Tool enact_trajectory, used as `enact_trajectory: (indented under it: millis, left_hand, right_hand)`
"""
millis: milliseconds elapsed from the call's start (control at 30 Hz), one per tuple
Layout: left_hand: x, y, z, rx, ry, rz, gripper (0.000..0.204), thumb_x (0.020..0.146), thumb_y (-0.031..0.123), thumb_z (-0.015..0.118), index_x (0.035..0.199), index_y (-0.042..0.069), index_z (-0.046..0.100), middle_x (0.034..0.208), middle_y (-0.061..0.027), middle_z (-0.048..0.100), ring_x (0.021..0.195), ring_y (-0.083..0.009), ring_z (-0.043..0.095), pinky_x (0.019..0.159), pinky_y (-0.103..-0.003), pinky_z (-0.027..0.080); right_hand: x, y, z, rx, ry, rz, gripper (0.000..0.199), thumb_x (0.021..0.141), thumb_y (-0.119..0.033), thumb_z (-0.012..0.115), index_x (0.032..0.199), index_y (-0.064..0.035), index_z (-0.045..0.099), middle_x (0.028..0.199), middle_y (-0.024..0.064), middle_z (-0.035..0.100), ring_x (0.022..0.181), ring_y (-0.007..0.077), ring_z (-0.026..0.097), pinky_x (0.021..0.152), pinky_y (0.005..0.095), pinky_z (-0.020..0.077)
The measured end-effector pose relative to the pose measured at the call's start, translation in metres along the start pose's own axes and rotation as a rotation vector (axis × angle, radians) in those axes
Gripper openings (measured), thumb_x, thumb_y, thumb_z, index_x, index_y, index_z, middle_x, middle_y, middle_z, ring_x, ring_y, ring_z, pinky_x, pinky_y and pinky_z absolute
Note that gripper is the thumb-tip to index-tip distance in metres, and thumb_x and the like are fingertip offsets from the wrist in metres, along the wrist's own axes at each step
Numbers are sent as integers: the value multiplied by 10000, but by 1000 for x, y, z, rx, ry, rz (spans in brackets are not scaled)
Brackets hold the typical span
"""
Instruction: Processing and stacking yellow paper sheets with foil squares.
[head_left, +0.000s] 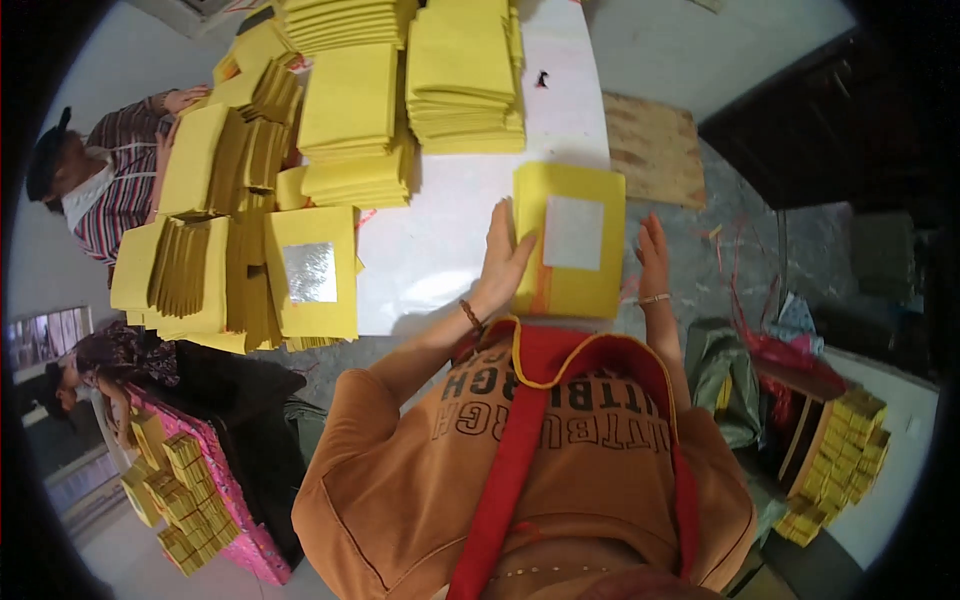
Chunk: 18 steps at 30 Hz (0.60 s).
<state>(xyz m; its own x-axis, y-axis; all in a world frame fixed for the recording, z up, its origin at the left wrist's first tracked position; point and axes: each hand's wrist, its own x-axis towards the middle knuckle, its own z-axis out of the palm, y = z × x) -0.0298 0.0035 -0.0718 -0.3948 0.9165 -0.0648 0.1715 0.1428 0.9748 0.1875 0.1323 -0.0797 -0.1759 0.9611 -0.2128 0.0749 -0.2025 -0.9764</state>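
Observation:
In front of me, at the near right corner of the white table, lies a yellow envelope [585, 288] with a pale rectangular patch on its face. It seems to top a stack squared up with it; how thick the stack is I cannot tell. My left hand [503, 260] is flat along the left edge, fingers stretched up and the thumb over the face. On the other side my right hand [652, 258] stands upright with straight fingers, a small gap from the right edge. Neither hand grips anything. Left of them sits another yellow envelope [340, 225] with a shiny silver patch.
Tall piles of yellow envelopes [465, 75] fill the table's far and left parts. Bare white tabletop [400, 270] shows between. A person in a striped top [125, 165] works at the left; another sits lower left beside bundled envelopes [190, 500]. More bundles [845, 455] stand at right.

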Motion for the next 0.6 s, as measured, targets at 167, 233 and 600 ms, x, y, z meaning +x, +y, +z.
enact_trajectory:
  millis: [167,233,600]
  left_hand:
    - [-6,-11,18,-60,8,-2,681,907,290,435,1361,-86,94,1428,-244,135,1334,-316,135,1084,-346,121]
    - [-7,-11,23,-66,13,10,658,912,286,427,1365,-74,113,1430,-234,144,1336,-305,142,1085,-335,121]
    - [-10,-21,44,-4,49,72,596,904,196,423,1371,-49,145,1442,-206,141,1344,-296,127,1087,-321,118]
  right_hand:
    - [-9,36,11,286,-132,198,540,930,-293,425,1376,-60,228,1354,103,340,1208,206,363,1002,318,285]
    - [-13,35,18,114,-284,109,525,935,-256,401,1380,-61,201,1326,104,364,1176,205,387,976,309,317]
    - [1,31,15,202,-391,33,482,949,-291,340,1355,-55,235,1286,75,398,1125,188,426,934,302,362]
